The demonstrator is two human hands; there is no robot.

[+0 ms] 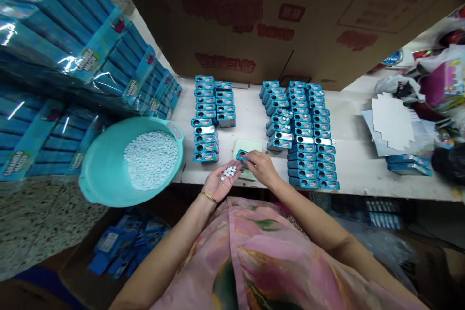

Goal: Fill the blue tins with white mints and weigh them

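My left hand point(222, 180) is cupped palm up at the table's front edge and holds several small white tablets point(229, 171). Just to its right, my right hand point(258, 164) pinches a small blue tin point(241, 155) with a round hole in its lid, close above the tablets. Under both hands lies a pale green pad point(247, 146). A teal basin point(105, 164) with a heap of white tablets point(150, 159) stands to the left of my left hand.
Rows of blue tins stand on the white table point(354, 164), one group at the left point(208, 121) and a larger group at the right point(305, 135). Wrapped blue packs point(72, 58) pile up far left. A big cardboard box point(276, 19) closes the back. White cards point(392, 123) lie at right.
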